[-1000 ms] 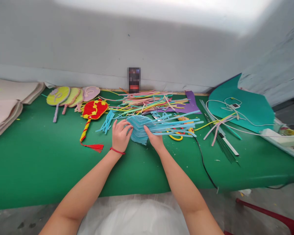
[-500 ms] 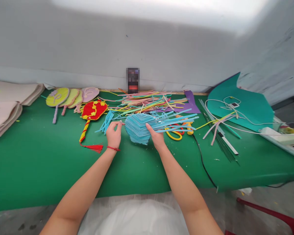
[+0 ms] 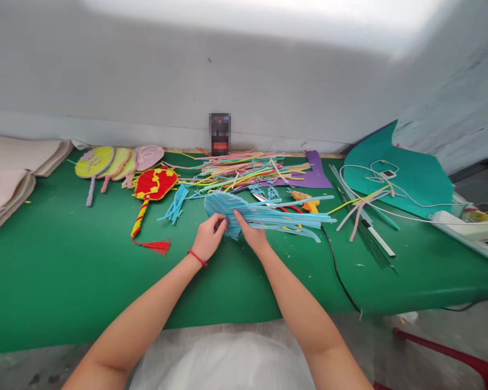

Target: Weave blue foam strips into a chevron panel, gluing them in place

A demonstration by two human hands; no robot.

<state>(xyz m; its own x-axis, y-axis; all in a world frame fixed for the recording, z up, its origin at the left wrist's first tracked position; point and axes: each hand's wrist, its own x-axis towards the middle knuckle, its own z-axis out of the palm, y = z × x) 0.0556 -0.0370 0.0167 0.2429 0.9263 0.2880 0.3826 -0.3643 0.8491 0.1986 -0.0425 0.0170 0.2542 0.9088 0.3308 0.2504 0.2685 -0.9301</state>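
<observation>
A light blue woven piece (image 3: 223,208) made of foam strips is tilted up off the green table (image 3: 65,271), its loose strip ends (image 3: 293,218) trailing to the right. My left hand (image 3: 209,242), a red string on its wrist, pinches the piece's lower edge. My right hand (image 3: 250,234) grips the same edge just to the right, fingers closed on it. Both hands nearly touch each other under the piece.
A heap of coloured foam strips (image 3: 244,170) lies behind the piece. A red and yellow fan with tassel (image 3: 152,187) and pastel fans (image 3: 106,161) lie at the left. Yellow scissors and a glue gun (image 3: 305,201) sit right, with teal sheet (image 3: 402,176), cables and a black cord (image 3: 337,271).
My left hand left the loose blue strips at the left and came in to the woven piece's lower edge. The piece has been turned and tilted, its strip ends lower now.
</observation>
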